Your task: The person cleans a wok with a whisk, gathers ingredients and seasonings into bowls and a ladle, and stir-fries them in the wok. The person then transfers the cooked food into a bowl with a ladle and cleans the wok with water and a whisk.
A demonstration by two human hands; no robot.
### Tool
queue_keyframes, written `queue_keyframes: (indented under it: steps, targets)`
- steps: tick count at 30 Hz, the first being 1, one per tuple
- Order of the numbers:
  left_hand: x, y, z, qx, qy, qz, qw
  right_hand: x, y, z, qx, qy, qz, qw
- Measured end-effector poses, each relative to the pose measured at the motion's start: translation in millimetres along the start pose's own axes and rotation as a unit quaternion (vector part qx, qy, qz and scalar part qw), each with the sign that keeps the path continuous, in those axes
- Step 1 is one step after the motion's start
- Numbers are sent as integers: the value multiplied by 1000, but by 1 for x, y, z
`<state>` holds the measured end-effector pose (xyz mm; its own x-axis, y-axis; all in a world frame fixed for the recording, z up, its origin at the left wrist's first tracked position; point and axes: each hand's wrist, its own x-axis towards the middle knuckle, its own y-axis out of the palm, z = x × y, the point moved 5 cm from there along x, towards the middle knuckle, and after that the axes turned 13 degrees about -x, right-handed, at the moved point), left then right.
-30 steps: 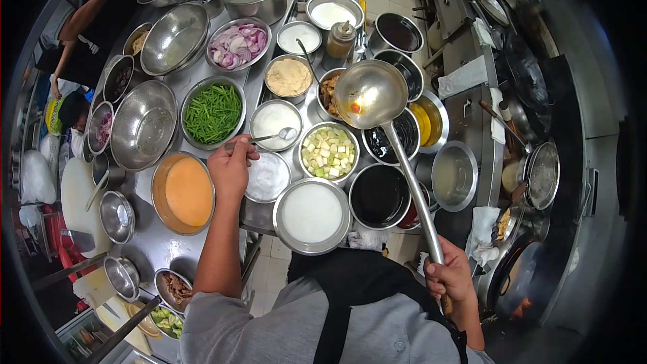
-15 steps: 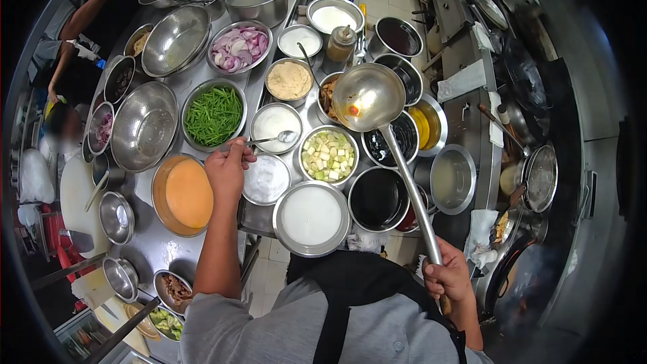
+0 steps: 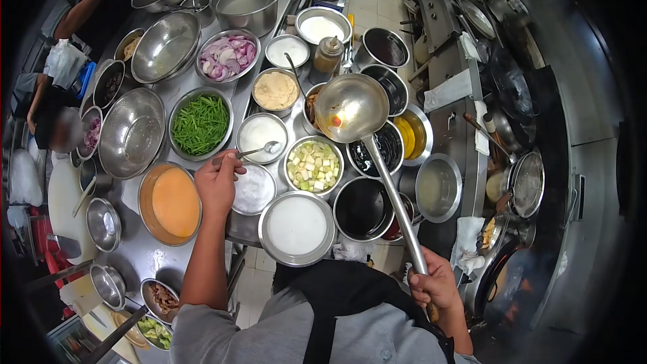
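Observation:
My left hand (image 3: 217, 178) pinches the handle of a small metal spoon (image 3: 255, 152), whose tip lies over a bowl of white powder (image 3: 260, 133). In my right hand (image 3: 435, 280) is the handle of a large metal ladle (image 3: 391, 192). The ladle's round bowl, with a small orange-red spot in it, hangs over the containers beside the diced pale green vegetable (image 3: 313, 166). Near my left hand are a second bowl of white contents (image 3: 253, 189), the orange liquid (image 3: 176, 203) and the cut green vegetable (image 3: 200, 125). A bowl of white liquid (image 3: 296, 228) stands closest to my body.
Sliced onions (image 3: 228, 58), a squeeze bottle (image 3: 328, 55), yellow oil (image 3: 411, 137) and dark liquid (image 3: 364, 207) surround the middle. Pans and a smoking wok (image 3: 502, 283) line the right side. At the upper left, another person's arm (image 3: 87, 7) reaches over the counter.
The whole view has shifted, so the containers appear slightly further left. Both hands keep their holds, and the spoon's tip stays over the white powder. The person at the left has moved a little.

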<state>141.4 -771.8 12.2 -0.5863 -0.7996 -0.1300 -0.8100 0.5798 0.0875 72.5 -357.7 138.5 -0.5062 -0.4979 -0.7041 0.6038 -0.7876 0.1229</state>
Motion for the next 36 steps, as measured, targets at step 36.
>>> queue_keyframes:
  steps: [36]
  targets:
    - [66, 101, -23, 221, 291, 83, 927, -5, 5, -8, 4, -12, -35, 999]
